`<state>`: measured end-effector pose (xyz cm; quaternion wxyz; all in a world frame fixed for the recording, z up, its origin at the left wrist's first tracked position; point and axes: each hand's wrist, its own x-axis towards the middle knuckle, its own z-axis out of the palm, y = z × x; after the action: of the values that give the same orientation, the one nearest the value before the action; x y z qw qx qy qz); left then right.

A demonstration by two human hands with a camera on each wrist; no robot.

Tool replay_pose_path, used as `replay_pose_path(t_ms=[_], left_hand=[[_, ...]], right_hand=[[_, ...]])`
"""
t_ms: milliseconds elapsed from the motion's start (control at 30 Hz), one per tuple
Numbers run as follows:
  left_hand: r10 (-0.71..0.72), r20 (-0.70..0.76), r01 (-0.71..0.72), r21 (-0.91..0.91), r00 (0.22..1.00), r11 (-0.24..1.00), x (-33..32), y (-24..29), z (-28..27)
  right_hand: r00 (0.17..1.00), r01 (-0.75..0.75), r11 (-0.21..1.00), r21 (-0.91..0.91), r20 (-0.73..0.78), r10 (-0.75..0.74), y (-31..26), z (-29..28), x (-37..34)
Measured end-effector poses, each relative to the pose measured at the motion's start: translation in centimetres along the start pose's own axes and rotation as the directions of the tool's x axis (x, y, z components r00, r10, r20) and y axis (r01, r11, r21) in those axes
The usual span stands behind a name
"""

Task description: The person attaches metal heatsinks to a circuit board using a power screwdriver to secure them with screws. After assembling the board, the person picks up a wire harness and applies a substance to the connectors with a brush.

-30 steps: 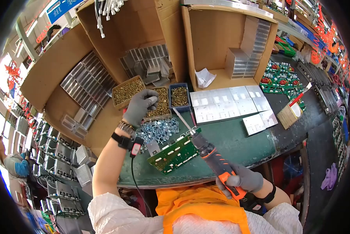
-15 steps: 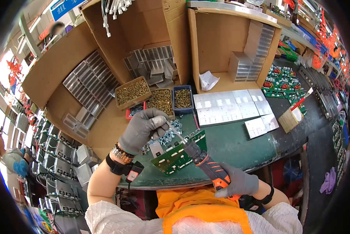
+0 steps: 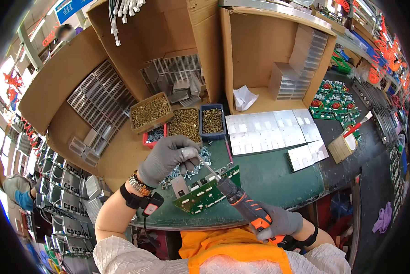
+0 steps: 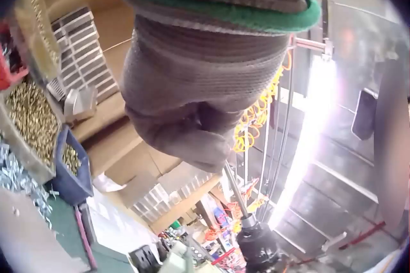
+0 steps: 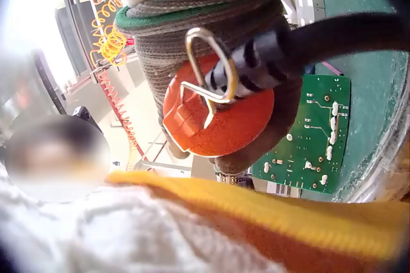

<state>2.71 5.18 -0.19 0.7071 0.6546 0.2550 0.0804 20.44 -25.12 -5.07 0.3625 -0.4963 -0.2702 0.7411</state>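
- The green circuit board [image 3: 207, 191] sat tilted near the close edge of the green-topped table [image 3: 282, 180], its white-dotted face toward the person, and it was the landmark for all the rest.
- The right hand [image 3: 281, 221], in a grey glove, was to the right of the board, its fingers wrapped around the handle of the power screwdriver [image 3: 243, 202].
- The screwdriver slanted from that side across the board's upper edge, its bit pointing up and away from the person.
- The left hand [image 3: 164, 160], also gloved, was just beyond the board's left half, fingers bent, thumb and finger pinching at the tip of the bit; whether a screw sat between them could not be told.
- Small bluish metal clips [image 3: 206, 156] lay in a heap behind the board, partly hidden by the left hand.
- Farther behind the board stood trays of brass-coloured screws [image 3: 213, 136] and a red tray [image 3: 146, 144].
- Flat metal plates [image 3: 259, 132] lay in rows beyond the board, to its right.
- Cardboard boxes [image 3: 255, 43] stood well behind the board.
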Motion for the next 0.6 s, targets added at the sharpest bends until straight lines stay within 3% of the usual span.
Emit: replay_pose_path(t_ms=[33, 100, 133, 167, 200, 233, 267, 300, 367, 400, 433, 533, 600], left_hand=[[0.002, -0.005, -0.002, 0.001, 1.000, 1.000, 1.0, -0.2, -0.3], [0.378, 0.175, -0.383, -0.002, 0.909, 0.924, 3.8, -0.2, -0.9], [0.353, 0.136, -0.374, 0.191, 0.926, 0.907, 5.8, 0.6, -2.5], [0.372, 0.030, -0.336, 0.500, 0.928, 0.798, 8.3, 0.9, -4.6], [0.421, -0.065, -0.231, 0.755, 0.905, 0.614, 11.4, 0.7, -6.6], [0.480, 0.004, -0.148, 0.954, 0.877, 0.261, 15.5, 0.0, -8.5], [0.509, 0.091, -0.026, 0.991, 0.856, -0.133, 18.5, -0.5, -9.7], [0.524, 0.093, -0.025, 0.991, 0.847, -0.134, 20.0, -0.2, -9.1], [0.426, 0.112, 0.065, 0.923, 0.898, -0.379, 23.0, 0.6, -7.0], [0.429, 0.080, 0.053, 0.956, 0.900, -0.289, 24.3, 0.7, -6.5], [0.439, 0.087, 0.048, 0.956, 0.894, -0.288, 25.2, 0.7, -6.2], [0.371, -0.114, 0.216, 0.945, 0.922, -0.245, 24.1, 3.0, -3.9], [0.347, -0.049, 0.154, 0.947, 0.936, -0.283, 27.2, 0.5, -7.9]], right_hand=[[0.999, 0.027, 1.000, -0.009, -0.017, -0.027, 0.0, -0.3, 0.2], [0.996, 0.078, 0.996, 0.040, -0.041, -0.077, -0.4, -0.8, 0.1], [0.991, 0.121, 0.988, 0.095, -0.068, -0.115, -0.3, -0.9, -0.2], [0.992, 0.116, 0.989, 0.089, -0.065, -0.110, -0.2, -1.1, -0.3], [0.977, 0.180, 0.982, 0.063, -0.125, -0.171, -0.2, -1.3, -0.4], [0.954, 0.245, 0.969, 0.028, -0.184, -0.236, 0.0, -1.6, -0.6], [0.947, 0.256, 0.966, 0.026, -0.208, -0.245, 0.7, -1.9, -0.7], [0.943, 0.264, 0.965, 0.011, -0.212, -0.255, 1.4, -2.2, -1.0], [0.950, 0.233, 0.966, 0.111, -0.240, -0.202, 2.3, -2.6, -1.4], [0.936, 0.249, 0.950, 0.187, -0.299, -0.187, 1.7, -1.9, -1.5], [0.931, 0.256, 0.950, 0.179, -0.309, -0.193, 1.6, -1.9, -1.5], [0.925, 0.309, 0.920, 0.241, -0.299, -0.232, 1.6, -1.8, -1.6], [0.924, 0.298, 0.930, 0.217, -0.311, -0.223, 1.6, -2.0, -1.7]])
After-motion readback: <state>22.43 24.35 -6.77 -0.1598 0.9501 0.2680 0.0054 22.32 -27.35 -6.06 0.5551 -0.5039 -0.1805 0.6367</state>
